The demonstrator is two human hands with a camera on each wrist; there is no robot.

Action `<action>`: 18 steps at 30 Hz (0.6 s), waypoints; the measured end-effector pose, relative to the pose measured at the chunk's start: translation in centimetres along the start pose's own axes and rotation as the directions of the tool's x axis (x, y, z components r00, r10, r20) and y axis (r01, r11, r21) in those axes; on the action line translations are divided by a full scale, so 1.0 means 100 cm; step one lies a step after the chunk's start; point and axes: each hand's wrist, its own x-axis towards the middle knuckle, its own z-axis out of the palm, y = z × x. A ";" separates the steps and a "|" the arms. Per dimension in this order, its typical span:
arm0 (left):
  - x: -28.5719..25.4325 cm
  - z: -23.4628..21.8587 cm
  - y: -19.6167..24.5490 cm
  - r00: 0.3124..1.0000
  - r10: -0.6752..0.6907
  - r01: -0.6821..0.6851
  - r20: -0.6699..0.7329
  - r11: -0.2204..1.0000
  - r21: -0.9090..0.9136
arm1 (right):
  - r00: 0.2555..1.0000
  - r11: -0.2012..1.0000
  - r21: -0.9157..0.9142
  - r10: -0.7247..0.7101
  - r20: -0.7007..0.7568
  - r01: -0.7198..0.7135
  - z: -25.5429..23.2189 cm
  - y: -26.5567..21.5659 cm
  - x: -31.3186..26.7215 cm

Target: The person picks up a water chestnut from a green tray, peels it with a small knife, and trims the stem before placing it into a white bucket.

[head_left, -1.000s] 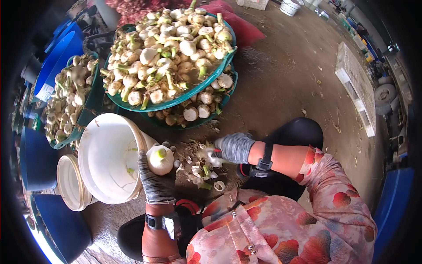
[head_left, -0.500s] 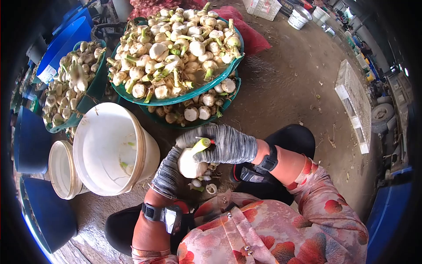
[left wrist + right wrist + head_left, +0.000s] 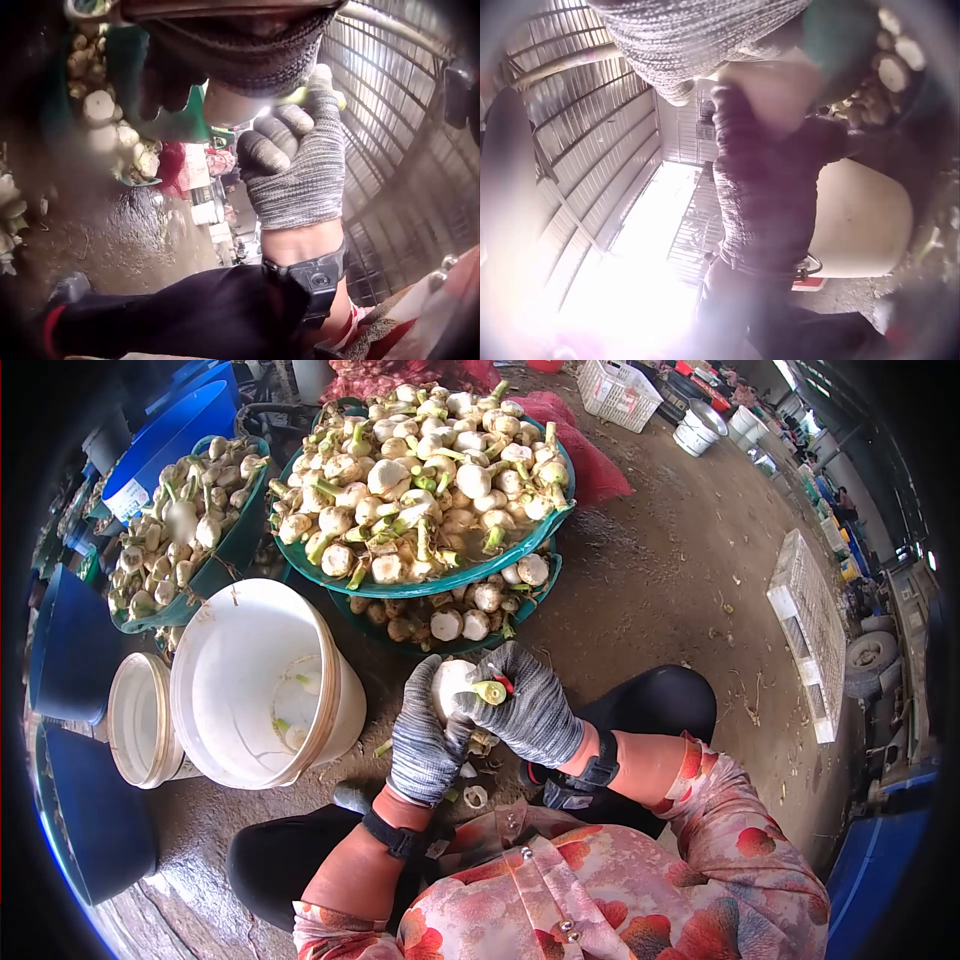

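Observation:
A white garlic bulb [image 3: 451,688] with a cut green stem [image 3: 490,692] is held between both gloved hands, above the ground in front of the body. The left hand [image 3: 424,744] grips its left side, fingers wrapped round it. On the stem side, the right hand [image 3: 532,708] curls round the bulb, with a small red piece [image 3: 505,684] of something showing in its grip; what it belongs to is hidden. In the left wrist view the right hand's fingers [image 3: 279,146] are bent beside the bulb [image 3: 229,105]. The right wrist view shows the left hand [image 3: 769,180] against the pale, blurred bulb.
A large white bucket [image 3: 340,705] with a few pieces inside stands left of the hands, beside a smaller one [image 3: 147,745]. Green-rimmed baskets [image 3: 430,592] heaped with garlic lie ahead. Peel scraps [image 3: 476,797] are on the ground below; a white crate [image 3: 806,635] lies right.
The right hand has come from the scraps to the bulb, and the left hand has carried the bulb away from the bucket to meet it. The stem has since turned toward the right.

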 end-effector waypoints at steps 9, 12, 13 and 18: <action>0.008 -0.007 -0.008 0.947 -0.161 0.115 -0.279 0.978 -0.176 | 0.993 0.995 -0.068 0.065 -0.094 -0.072 -0.006 -0.001 0.005; 0.003 -0.009 0.012 0.967 0.094 -0.070 -0.237 0.992 0.108 | 0.993 0.996 -0.083 0.013 -0.118 -0.023 -0.008 0.004 0.005; 0.005 -0.005 0.019 0.948 0.235 -0.179 -0.215 0.951 0.252 | 0.993 0.993 -0.114 -0.019 -0.115 0.006 -0.008 0.004 0.005; 0.009 -0.008 0.004 0.929 0.344 -0.231 -0.135 0.826 0.514 | 0.999 0.968 -0.250 -0.034 -0.024 0.027 -0.003 0.003 -0.001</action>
